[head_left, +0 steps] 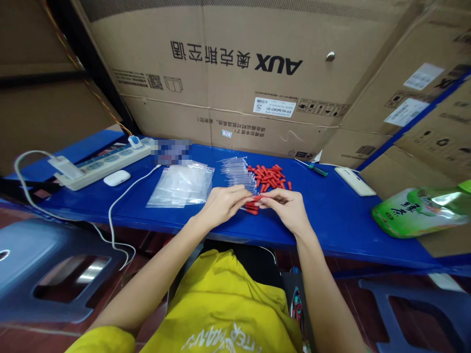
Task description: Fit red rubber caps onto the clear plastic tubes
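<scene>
Head — inverted AUX carton [221, 88], red bulbs [269, 176]

Red bulbs [270, 177], blue tabletop [331, 220]

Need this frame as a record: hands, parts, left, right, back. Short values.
left hand: fingertips pinched; exact grip hidden
right hand: pinching a red piece, its tip near the left hand's
parts: clear tubes beside a red pile, on a blue table
left: plastic bags, then white case and power strip
right: screwdriver, green bottle on its side
back: AUX carton, print upside down
</scene>
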Action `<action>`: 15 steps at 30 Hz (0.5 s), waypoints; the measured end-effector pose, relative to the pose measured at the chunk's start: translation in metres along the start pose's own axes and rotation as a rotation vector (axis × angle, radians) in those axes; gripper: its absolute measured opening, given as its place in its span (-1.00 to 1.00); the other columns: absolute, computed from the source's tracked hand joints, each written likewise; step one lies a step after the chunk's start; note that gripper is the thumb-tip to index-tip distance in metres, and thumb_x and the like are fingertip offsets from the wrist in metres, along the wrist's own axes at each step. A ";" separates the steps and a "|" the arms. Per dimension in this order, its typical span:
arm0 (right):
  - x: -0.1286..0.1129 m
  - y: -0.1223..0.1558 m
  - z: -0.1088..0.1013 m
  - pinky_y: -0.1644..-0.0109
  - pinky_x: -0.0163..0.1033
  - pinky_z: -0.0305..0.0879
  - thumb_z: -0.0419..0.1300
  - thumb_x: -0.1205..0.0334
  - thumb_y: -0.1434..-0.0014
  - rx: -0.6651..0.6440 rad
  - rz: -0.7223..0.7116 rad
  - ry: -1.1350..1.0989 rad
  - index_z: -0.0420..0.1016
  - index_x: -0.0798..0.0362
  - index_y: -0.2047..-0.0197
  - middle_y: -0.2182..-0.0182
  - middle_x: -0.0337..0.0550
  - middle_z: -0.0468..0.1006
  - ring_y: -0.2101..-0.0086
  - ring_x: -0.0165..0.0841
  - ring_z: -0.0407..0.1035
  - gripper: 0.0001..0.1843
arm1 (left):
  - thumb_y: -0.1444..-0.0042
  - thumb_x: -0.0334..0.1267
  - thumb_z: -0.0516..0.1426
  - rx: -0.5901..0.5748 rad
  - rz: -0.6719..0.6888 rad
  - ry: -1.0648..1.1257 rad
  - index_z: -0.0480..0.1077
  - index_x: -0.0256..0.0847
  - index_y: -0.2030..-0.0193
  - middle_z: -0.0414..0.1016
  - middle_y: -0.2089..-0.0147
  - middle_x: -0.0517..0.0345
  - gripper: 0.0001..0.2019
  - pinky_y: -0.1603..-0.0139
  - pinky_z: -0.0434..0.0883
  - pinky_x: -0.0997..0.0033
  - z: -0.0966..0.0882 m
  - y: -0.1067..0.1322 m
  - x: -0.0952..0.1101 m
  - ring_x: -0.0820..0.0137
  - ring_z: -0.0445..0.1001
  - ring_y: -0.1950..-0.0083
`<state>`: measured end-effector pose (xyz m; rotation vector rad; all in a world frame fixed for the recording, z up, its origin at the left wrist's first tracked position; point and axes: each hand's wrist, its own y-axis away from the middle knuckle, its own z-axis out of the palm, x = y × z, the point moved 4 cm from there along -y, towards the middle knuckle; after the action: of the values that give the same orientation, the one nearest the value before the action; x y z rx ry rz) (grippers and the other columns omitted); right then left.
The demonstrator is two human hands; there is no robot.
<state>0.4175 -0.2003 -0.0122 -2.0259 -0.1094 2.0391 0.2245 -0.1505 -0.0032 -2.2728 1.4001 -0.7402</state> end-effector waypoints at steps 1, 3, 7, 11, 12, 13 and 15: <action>0.000 0.000 0.000 0.18 -0.03 0.72 0.58 -0.01 0.02 -0.004 0.000 -0.004 0.74 0.03 0.33 0.42 -0.12 0.74 0.39 -0.15 0.69 -0.69 | -0.55 -0.11 -0.06 0.000 0.005 0.001 0.55 -0.18 0.03 0.60 0.20 0.12 -0.63 0.28 0.32 0.47 0.000 0.000 0.000 0.41 0.59 0.20; 0.001 0.001 0.000 0.18 -0.03 0.72 0.58 0.00 0.02 -0.012 -0.001 -0.008 0.74 0.02 0.33 0.42 -0.12 0.74 0.39 -0.16 0.69 -0.70 | -0.55 -0.11 -0.06 0.002 0.017 0.007 0.55 -0.19 0.04 0.60 0.21 0.12 -0.62 0.28 0.32 0.47 0.000 0.000 0.000 0.41 0.58 0.21; 0.003 0.002 0.001 0.16 -0.01 0.72 0.57 -0.01 -0.01 -0.029 0.006 -0.002 0.74 0.02 0.31 0.40 -0.12 0.75 0.37 -0.15 0.69 -0.70 | -0.56 -0.10 -0.07 0.001 0.021 0.013 0.55 -0.19 0.04 0.60 0.22 0.11 -0.60 0.28 0.33 0.47 -0.001 0.000 0.001 0.41 0.58 0.22; 0.002 0.002 0.002 0.16 -0.02 0.72 0.56 -0.02 -0.03 -0.037 0.003 0.003 0.73 0.02 0.30 0.39 -0.11 0.75 0.36 -0.16 0.69 -0.70 | -0.56 -0.11 -0.07 -0.001 0.022 0.013 0.56 -0.19 0.04 0.60 0.22 0.11 -0.60 0.28 0.33 0.49 -0.001 0.000 0.002 0.41 0.58 0.21; 0.002 0.002 0.002 0.17 -0.04 0.72 0.56 -0.02 -0.03 -0.032 0.001 0.003 0.73 0.02 0.30 0.39 -0.12 0.75 0.37 -0.16 0.69 -0.70 | -0.56 -0.11 -0.07 -0.002 0.024 0.011 0.56 -0.19 0.04 0.60 0.22 0.11 -0.61 0.28 0.33 0.49 -0.001 0.000 0.002 0.41 0.58 0.22; 0.001 0.002 0.002 0.18 -0.05 0.72 0.56 -0.01 -0.03 -0.028 0.001 0.003 0.73 0.02 0.30 0.40 -0.12 0.75 0.37 -0.17 0.69 -0.70 | -0.55 -0.12 -0.07 -0.002 0.026 0.011 0.56 -0.19 0.05 0.60 0.22 0.11 -0.61 0.29 0.32 0.49 -0.001 -0.001 0.003 0.41 0.58 0.22; 0.000 0.002 0.002 0.18 -0.05 0.72 0.56 -0.02 -0.03 -0.026 0.001 0.006 0.73 0.02 0.31 0.41 -0.12 0.75 0.38 -0.17 0.69 -0.70 | -0.55 -0.12 -0.07 -0.004 0.027 0.012 0.56 -0.19 0.05 0.61 0.22 0.12 -0.61 0.29 0.32 0.48 -0.001 -0.001 0.003 0.42 0.58 0.23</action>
<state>0.4151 -0.2016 -0.0124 -2.0472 -0.1343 2.0422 0.2253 -0.1526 -0.0013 -2.2515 1.4360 -0.7442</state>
